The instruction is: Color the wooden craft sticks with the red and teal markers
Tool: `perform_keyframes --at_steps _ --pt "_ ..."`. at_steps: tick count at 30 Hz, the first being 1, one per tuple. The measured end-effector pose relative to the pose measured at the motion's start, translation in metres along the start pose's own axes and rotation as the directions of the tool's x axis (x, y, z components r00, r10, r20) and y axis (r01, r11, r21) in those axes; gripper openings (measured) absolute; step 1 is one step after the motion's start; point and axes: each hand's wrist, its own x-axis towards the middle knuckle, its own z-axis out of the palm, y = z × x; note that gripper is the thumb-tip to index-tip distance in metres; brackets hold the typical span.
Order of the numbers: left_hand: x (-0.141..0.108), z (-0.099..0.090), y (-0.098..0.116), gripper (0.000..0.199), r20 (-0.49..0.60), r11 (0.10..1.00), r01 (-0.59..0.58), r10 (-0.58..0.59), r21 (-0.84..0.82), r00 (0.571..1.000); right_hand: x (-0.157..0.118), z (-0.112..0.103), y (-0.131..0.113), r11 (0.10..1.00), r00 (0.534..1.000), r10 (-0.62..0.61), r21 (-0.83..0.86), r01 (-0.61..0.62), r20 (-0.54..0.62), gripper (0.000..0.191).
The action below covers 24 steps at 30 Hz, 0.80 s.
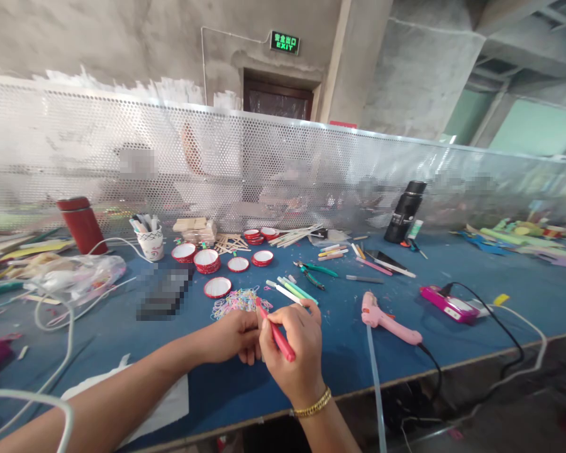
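Note:
My right hand (pixel 295 343), with a gold chain bracelet at its wrist, is closed around a red marker pen (pixel 282 343). The pen slants up and left, its tip close to the fingers of my left hand (pixel 233 336). Those fingers are pinched together on what looks like a pale flat stick, mostly hidden between the two hands. Just beyond my left hand lies a pile of pastel rubber bands or small loops (pixel 238 302). Several light-coloured pens (pixel 292 290) rest past my right hand. A white sheet (pixel 167 406) is partly under my left forearm.
Red-rimmed round lids (pixel 217 287) and wooden sticks (pixel 231 243) lie farther back. Green pliers (pixel 316 274), a pink glue gun (pixel 389 321) and a purple power strip (pixel 449 305) are to the right. Bottles stand at both sides: red (pixel 81 225), black (pixel 405 212). White cables (pixel 70 333) loop at left.

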Motion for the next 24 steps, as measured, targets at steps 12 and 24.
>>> perform_keyframes --at_steps 12,24 --pt "0.0008 -0.0012 -0.0018 0.033 0.009 1.000 0.009 -0.009 0.007 1.000 -0.0002 0.0006 0.0010 1.000 1.000 0.013 -0.017 -0.013 0.008 0.008" --pt "0.0000 -0.0004 -0.0007 0.023 0.006 1.000 0.006 -0.006 -0.004 1.000 -0.0015 0.0009 -0.0001 1.000 1.000 0.018 -0.014 -0.018 0.007 0.009"
